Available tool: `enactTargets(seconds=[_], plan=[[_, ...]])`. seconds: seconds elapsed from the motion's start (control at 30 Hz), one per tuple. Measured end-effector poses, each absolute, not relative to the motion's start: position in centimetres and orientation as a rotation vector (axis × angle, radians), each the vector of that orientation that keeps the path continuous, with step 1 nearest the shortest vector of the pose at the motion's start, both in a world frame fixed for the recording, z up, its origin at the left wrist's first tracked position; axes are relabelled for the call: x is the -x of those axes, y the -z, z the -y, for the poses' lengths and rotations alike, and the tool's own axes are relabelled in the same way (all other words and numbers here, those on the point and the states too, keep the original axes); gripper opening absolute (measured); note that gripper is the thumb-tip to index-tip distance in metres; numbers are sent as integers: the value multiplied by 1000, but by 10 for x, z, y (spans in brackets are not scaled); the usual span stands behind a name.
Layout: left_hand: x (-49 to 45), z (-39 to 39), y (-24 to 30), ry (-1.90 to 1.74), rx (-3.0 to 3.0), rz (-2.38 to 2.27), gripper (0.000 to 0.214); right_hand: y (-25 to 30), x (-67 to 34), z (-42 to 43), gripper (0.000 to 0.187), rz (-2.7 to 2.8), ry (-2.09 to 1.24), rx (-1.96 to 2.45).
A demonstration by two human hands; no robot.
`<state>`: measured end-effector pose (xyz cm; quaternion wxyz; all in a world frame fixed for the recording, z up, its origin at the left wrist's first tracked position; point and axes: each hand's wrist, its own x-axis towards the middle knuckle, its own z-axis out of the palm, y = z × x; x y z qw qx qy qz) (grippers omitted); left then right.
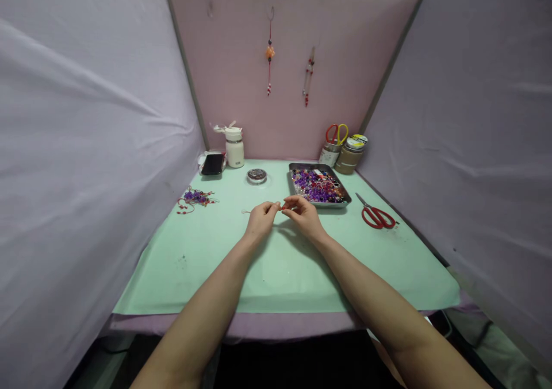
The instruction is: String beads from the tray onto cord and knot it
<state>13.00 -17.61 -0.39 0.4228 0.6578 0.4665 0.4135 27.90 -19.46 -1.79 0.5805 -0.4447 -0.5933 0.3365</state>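
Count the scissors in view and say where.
2. One red pair lies on the mat, right of the bead tray; another pair stands in a rear jar, which may hide more.

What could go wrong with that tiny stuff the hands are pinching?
1. The left hand and right hand pinch a thin strand just above the table. If the fingers slip, anything small on it could drop and roll away.
2. The right hand is close to the tray of beads. A bump might spill them.
3. The red scissors lie near the right arm, so a wide sweep could catch the blades.
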Motion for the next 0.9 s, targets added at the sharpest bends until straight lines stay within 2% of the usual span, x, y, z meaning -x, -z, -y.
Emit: enactTargets(seconds=[0.27, 0.53, 0.7, 0.9], plan=[[-129, 178, 0, -888, -1519, -1106, 46, 16, -278, 199, 25, 1479, -683, 1062], [-129, 180, -1, -885, -1310, -1053, 43, 15, -279, 198, 30, 1461, -750, 1063], [-129, 180, -1, -890, -1289, -1057, 42, 13, -281, 198, 19, 1466, -773, 1085], [-124, 173, 0, -873, -1239, -942, 40, 11, -288, 195, 21, 1326, -698, 1111]])
